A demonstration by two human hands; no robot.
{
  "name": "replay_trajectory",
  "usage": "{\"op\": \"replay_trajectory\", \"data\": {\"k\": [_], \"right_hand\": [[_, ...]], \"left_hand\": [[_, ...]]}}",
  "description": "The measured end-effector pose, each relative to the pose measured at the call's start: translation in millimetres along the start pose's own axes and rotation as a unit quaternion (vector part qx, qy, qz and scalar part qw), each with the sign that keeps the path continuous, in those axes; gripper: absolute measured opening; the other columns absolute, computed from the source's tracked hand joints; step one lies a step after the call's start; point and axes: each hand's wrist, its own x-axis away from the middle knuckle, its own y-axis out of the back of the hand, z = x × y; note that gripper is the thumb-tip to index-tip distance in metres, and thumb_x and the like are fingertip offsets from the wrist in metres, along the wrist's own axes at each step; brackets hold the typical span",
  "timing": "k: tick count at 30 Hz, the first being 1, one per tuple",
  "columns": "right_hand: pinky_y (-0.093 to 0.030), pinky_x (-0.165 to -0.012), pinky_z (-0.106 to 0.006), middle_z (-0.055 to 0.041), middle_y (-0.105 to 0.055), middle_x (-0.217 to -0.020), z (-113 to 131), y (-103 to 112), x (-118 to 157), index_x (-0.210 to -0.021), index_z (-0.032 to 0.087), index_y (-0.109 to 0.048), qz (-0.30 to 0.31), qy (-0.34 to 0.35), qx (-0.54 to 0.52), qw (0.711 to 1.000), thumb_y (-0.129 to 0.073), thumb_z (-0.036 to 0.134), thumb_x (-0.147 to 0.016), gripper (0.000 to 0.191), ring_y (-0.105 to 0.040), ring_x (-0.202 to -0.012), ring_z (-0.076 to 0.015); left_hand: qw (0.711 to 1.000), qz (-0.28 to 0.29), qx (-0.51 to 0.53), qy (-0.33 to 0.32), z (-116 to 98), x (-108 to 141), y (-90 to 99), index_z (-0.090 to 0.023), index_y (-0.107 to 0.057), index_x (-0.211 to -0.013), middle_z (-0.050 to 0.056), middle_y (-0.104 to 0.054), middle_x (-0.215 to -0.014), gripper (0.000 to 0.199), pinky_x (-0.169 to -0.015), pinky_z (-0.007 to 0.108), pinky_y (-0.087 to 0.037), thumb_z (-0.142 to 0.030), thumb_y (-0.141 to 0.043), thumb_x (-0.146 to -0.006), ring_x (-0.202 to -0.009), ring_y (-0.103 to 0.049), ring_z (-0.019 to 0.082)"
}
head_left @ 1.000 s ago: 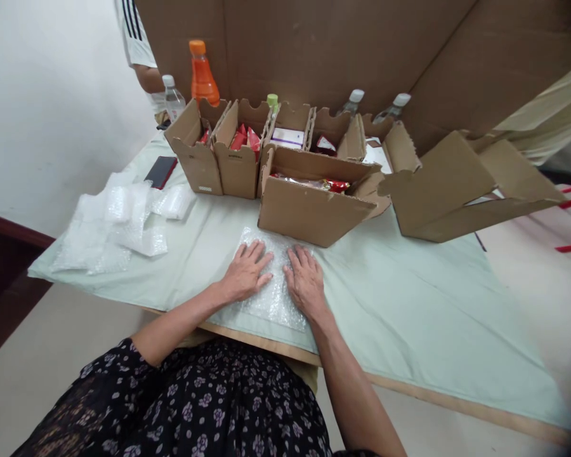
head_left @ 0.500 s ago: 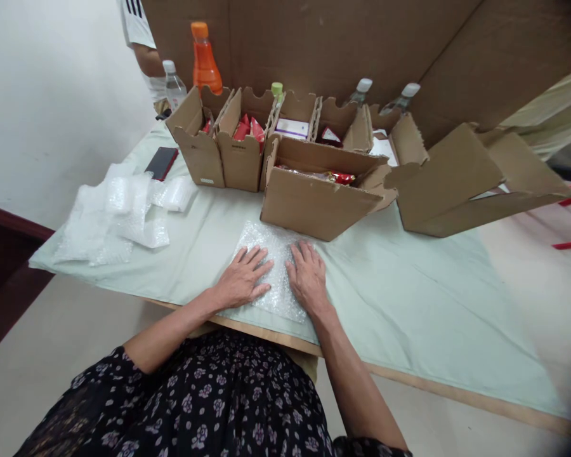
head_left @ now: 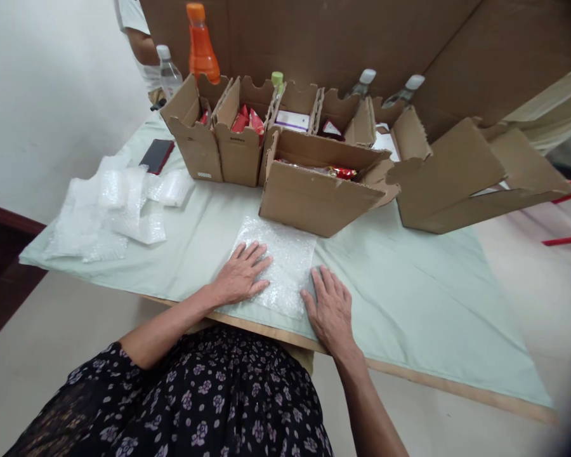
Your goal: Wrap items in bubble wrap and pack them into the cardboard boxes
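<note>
left hand point(head_left: 240, 277): fingers fanned wide, flat on the bubble wrap sheet point(head_left: 288, 260), gripping nothing. right hand point(head_left: 332, 310): fingers slightly spread, also holding nothing, down by the sheet's right edge; can't tell if the thumb still touches it.

change: right hand was on the sheet half a second ago, now slid off to the right and nearer the counter point(head_left: 433, 317) edge. left hasn't moved. so the sheet's right half is uncovered and only the left is clearly on it. reads as smoothing, sheet looks flat.

sheet lies on the counter in front of the person, top edge just beside the front box point(head_left: 309, 206). more bubble wrap pieces point(head_left: 85, 216) in a heap to the left, phone point(head_left: 157, 156) just behind them. orange bottle point(head_left: 202, 56) at the back.
</note>
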Motion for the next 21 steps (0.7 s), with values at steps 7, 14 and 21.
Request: {"op": "replay_trajectory", "data": {"k": [7,14,21], "right_hand": [[-0.034,-0.116,-0.05,-0.0141,-0.055,-0.155,40.5,0.2,2.3,-0.145,0.021,-0.056,0.037,0.076,-0.025,0.996,-0.043,0.038,-0.106,0.045,-0.046,-0.146,-0.0312],[-0.045,-0.107,-0.049,-0.0149,-0.058,-0.15,-6.0,20.0,44.4,-0.143,0.021,-0.057,-0.011,0.053,-0.073,0.996,-0.05,0.042,-0.103,0.045,-0.054,-0.138,-0.0319],[-0.046,-0.106,-0.05,-0.0132,-0.061,-0.147,4.5,25.0,67.2,-0.131,0.023,-0.065,-0.019,0.059,-0.09,0.994,-0.053,0.036,-0.103,0.033,-0.055,-0.138,-0.0319]], "left_hand": [[1.0,-0.005,0.016,0.004,0.8,-2.9,-0.3,-0.021,-0.049,-0.149,0.014,-0.041,-0.165,0.056,-0.127,0.058,-0.021,-0.05,-0.053,-0.101,-0.156,-0.03,0.035],[0.998,-0.006,0.068,-0.006,0.0,22.1,14.0,-0.019,-0.058,-0.14,0.017,-0.046,-0.16,0.049,-0.126,0.058,-0.029,-0.041,-0.062,-0.096,-0.154,-0.035,0.035],[0.997,0.023,0.069,-0.005,-4.1,57.8,16.8,-0.021,-0.052,-0.145,0.016,-0.041,-0.164,0.059,-0.126,0.06,-0.027,-0.046,-0.065,-0.092,-0.156,-0.031,0.035]]}}
